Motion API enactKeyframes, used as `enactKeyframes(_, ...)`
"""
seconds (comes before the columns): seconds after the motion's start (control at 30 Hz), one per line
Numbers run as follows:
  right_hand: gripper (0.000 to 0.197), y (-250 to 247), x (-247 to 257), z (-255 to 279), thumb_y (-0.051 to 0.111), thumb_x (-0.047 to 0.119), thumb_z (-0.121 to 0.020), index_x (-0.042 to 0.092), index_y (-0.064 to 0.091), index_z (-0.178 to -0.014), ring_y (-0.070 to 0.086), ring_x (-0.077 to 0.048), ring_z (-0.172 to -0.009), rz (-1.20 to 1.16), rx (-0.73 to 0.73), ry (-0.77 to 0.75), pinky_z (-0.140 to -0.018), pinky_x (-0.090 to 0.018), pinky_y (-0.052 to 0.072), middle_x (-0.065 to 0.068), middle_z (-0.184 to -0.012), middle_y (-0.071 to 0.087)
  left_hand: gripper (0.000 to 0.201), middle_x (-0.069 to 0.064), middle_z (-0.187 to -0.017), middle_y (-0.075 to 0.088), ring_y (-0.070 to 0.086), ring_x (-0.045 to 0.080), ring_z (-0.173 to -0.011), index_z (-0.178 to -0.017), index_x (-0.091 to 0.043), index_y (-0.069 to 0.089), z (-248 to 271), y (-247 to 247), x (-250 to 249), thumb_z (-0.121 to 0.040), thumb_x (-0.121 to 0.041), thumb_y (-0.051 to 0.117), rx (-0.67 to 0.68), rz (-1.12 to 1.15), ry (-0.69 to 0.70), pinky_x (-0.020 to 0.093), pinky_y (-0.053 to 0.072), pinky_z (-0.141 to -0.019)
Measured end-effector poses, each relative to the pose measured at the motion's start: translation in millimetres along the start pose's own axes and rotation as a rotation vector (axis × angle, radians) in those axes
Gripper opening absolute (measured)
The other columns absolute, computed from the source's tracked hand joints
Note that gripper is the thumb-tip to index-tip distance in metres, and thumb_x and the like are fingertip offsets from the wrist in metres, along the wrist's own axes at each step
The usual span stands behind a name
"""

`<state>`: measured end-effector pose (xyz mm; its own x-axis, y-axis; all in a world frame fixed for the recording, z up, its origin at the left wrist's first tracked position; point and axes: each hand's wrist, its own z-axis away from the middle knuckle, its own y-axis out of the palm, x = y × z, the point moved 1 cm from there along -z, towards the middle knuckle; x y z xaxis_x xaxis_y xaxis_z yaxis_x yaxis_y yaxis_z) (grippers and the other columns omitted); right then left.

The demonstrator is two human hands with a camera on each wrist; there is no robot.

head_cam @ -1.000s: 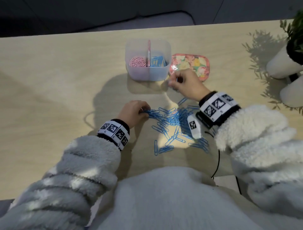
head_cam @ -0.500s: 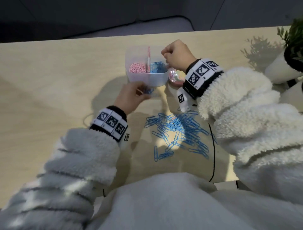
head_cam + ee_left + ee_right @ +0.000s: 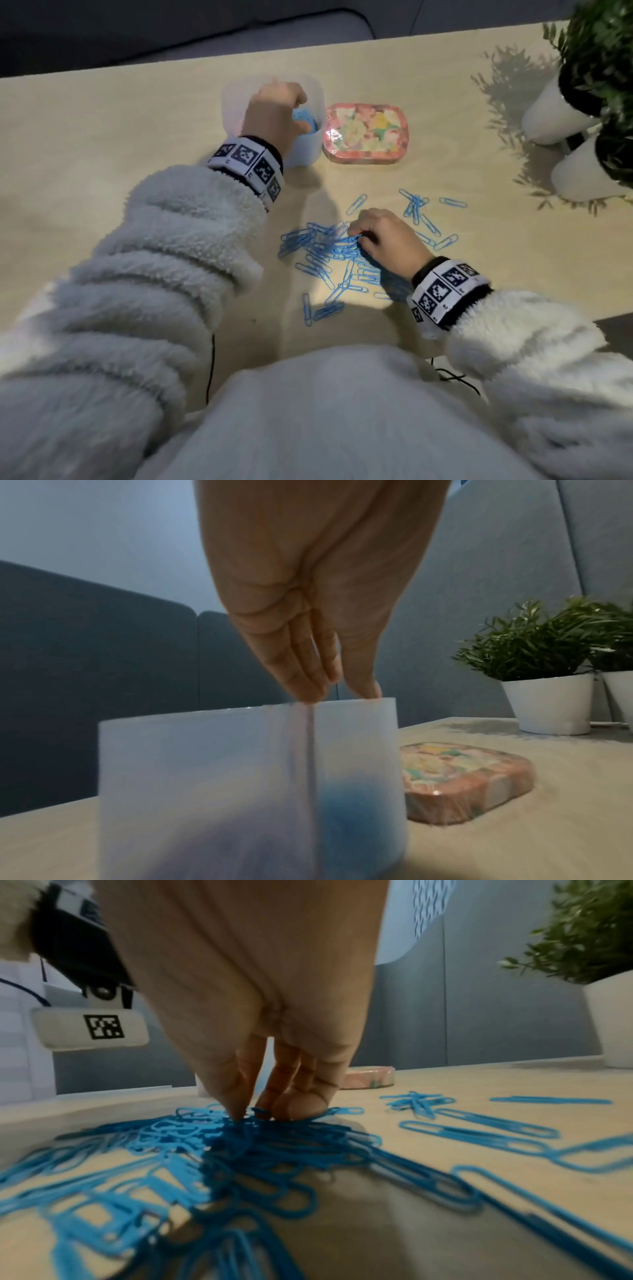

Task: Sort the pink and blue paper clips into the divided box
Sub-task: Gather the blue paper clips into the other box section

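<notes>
Blue paper clips [image 3: 329, 253] on tabletop [image 3: 102, 113], right hand [image 3: 383, 240] fingers [image 3: 240, 1096] pinching some; left hand [image 3: 274, 109] fingers [image 3: 301, 669] straight together over divided box [image 3: 212, 777].

Head camera looks steeply down; both close wrist cameras share its floral tin [image 3: 365, 133].

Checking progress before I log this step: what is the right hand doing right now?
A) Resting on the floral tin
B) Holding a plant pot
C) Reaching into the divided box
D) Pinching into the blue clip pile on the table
D: the right hand has its fingertips pinched into the blue paper clips heaped on the table.
</notes>
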<state>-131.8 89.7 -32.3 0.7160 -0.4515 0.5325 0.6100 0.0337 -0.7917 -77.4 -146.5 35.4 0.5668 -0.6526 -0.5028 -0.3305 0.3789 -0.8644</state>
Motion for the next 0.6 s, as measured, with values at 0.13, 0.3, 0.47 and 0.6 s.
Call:
enactKeyframes(0.13,0.022,-4.1,-9.5,9.8,0.053,0.001,-0.078,0.010,0.071,-0.087,0.060,-0.032,-0.095,-0.053,-0.103,0.008,-0.087,-0.041,0.049,-0.010,-0.094,0.066,0.024,0.018,-0.111,0.059,0.052,0.032,-0.109,-0.104,-0.009,0.062,39.4,1.1,1.6,-0.080,-0.013,0.062,-0.093,0.024,0.157,0.032,0.035,-0.091)
enactKeyframes(0.3,0.013,-13.2,6.4,-1.4,0.056,0.017,-0.085,0.017,0.068,-0.089,0.056,-0.029,-0.096,-0.002,-0.100,0.011,-0.082,-0.036,0.046,-0.004,-0.091,0.067,0.018,0.015,-0.094,0.060,0.057,0.033,-0.093,-0.094,-0.008,0.065,110.7,28.3,19.2,-0.077,-0.013,0.065,0.198,0.000,0.220,0.044,0.046,-0.081)
enactKeyframes(0.47,0.015,-10.6,19.7,-19.4,0.061,0.019,-0.083,0.019,0.068,-0.097,0.055,-0.027,-0.105,0.157,0.016,-0.084,-0.078,-0.037,0.047,-0.004,-0.104,0.062,0.039,0.017,-0.101,0.056,0.054,0.033,-0.095,-0.104,-0.008,0.063,140.9,41.6,45.3,-0.069,-0.018,0.077,0.379,0.017,0.073,0.039,0.043,-0.086)
enactKeyframes(0.6,0.004,-12.9,21.6,-23.0,0.062,0.013,-0.081,0.014,0.065,-0.083,0.059,-0.029,-0.093,0.155,0.079,-0.087,-0.073,-0.036,0.046,-0.004,-0.095,0.065,0.038,0.018,-0.101,0.056,0.053,0.032,-0.094,-0.102,-0.006,0.063,148.2,44.9,48.0,-0.069,-0.017,0.076,0.366,0.031,0.025,0.034,0.040,-0.084)
